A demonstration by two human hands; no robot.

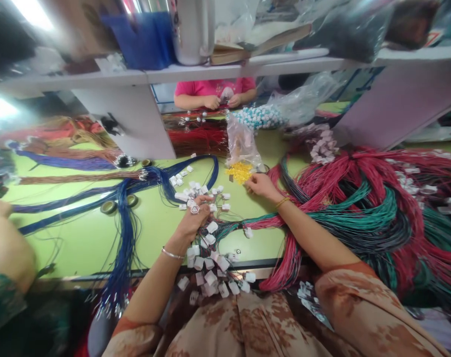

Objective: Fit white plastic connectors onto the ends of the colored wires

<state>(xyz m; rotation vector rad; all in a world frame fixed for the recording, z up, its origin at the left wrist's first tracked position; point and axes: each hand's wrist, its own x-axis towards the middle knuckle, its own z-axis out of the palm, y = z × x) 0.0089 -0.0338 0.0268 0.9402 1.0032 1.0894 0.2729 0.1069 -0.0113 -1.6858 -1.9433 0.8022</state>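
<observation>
Wires with white connectors (210, 277) are gathered in my left hand (195, 215), whose fingers are wrapped round them near the middle of the green table. More of the white connectors hang over the table's front edge below it. My right hand (260, 186) is at the right edge of a pile of small yellow pieces (239, 172), its fingertips pinched together; whether a piece is between them is too small to tell. A clear plastic bag (242, 141) lies just behind the yellow pile.
Blue wire bundles (123, 238) cross the table (77, 248) at the left, near brown tape rolls (108, 207). Large red and green wire bundles (344, 208) cover the right. A shelf (196, 73) spans overhead. Behind it sits a person in pink (205, 88). Another person's arm (8, 243) is at far left.
</observation>
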